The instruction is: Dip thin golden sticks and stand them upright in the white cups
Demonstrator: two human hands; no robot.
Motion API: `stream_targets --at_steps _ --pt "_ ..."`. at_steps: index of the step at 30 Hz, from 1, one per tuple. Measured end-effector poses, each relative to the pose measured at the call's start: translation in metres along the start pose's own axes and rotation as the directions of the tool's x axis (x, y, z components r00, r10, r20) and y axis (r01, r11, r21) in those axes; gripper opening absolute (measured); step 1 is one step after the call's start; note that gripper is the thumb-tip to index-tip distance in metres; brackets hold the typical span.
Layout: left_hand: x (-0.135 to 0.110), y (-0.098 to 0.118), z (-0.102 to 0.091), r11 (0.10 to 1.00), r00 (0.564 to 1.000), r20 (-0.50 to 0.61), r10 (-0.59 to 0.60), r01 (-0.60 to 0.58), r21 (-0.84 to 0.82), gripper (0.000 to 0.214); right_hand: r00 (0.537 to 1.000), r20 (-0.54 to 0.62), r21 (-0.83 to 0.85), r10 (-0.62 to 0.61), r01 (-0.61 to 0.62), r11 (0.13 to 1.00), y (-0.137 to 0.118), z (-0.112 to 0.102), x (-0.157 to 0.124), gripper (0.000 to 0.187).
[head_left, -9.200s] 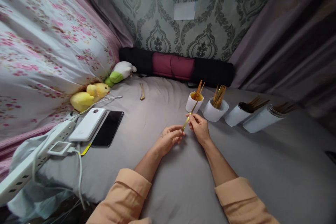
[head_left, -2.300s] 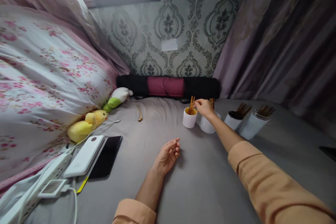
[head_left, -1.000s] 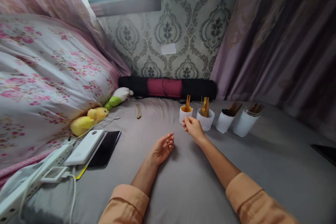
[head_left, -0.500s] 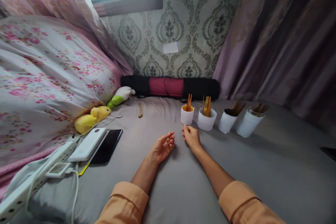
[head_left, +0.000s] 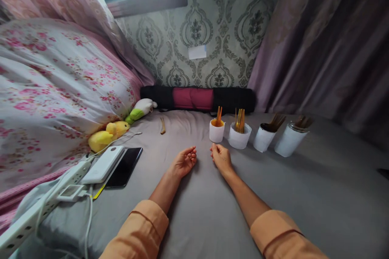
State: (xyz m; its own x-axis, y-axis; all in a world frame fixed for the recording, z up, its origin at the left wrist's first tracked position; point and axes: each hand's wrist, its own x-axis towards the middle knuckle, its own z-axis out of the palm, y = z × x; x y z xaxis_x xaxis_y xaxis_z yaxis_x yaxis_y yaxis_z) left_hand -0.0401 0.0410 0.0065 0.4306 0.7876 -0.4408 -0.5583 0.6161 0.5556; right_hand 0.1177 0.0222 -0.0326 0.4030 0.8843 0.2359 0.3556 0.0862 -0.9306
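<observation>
Sticks (head_left: pixel 218 114) stand upright in the white cup with the orange rim (head_left: pixel 216 131), at the left end of a row of four cups on the grey bed sheet (head_left: pixel 304 194). My right hand (head_left: pixel 221 158) rests on the sheet just in front of that cup, fingers loosely curled, thumb and forefinger close together; whether they pinch anything I cannot tell. My left hand (head_left: pixel 183 162) lies beside it, palm up, fingers half curled and holding nothing. The next cup (head_left: pixel 239 136) holds yellowish sticks. One loose stick (head_left: pixel 162 125) lies apart, towards the yellow plush toy (head_left: pixel 105 136).
</observation>
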Motion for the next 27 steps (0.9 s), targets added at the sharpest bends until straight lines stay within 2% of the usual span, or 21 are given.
stream_targets --at_steps 4,8,14,21,24,27 --pt "0.008 0.007 0.0 0.996 0.998 -0.062 -0.015 0.02 0.082 0.004 1.0 0.004 -0.012 -0.005 0.005 1.0 -0.001 -0.001 0.0 0.046" --pt "0.021 0.023 -0.002 0.98 0.99 -0.142 0.019 0.01 0.2 0.006 1.0 0.006 -0.017 -0.001 0.001 1.0 -0.001 0.0 0.0 0.046" --pt "0.044 0.065 -0.013 0.895 0.934 -0.29 0.21 -0.064 0.442 0.008 1.0 0.006 -0.055 -0.013 0.013 0.998 0.001 0.001 0.001 0.045" --pt "0.055 0.105 -0.035 0.692 0.834 -0.315 0.453 -0.107 0.714 0.009 1.0 0.017 -0.068 -0.013 0.014 0.998 -0.001 0.001 -0.001 0.043" --pt "0.057 0.117 -0.044 0.573 0.789 -0.305 0.533 -0.072 0.817 0.006 1.0 0.02 -0.071 -0.015 0.016 0.997 -0.001 0.002 -0.001 0.043" --pt "0.063 0.128 -0.052 0.43 0.743 -0.295 0.601 0.011 0.903 0.006 1.0 0.017 -0.083 -0.02 0.022 0.996 -0.001 0.002 -0.001 0.043"
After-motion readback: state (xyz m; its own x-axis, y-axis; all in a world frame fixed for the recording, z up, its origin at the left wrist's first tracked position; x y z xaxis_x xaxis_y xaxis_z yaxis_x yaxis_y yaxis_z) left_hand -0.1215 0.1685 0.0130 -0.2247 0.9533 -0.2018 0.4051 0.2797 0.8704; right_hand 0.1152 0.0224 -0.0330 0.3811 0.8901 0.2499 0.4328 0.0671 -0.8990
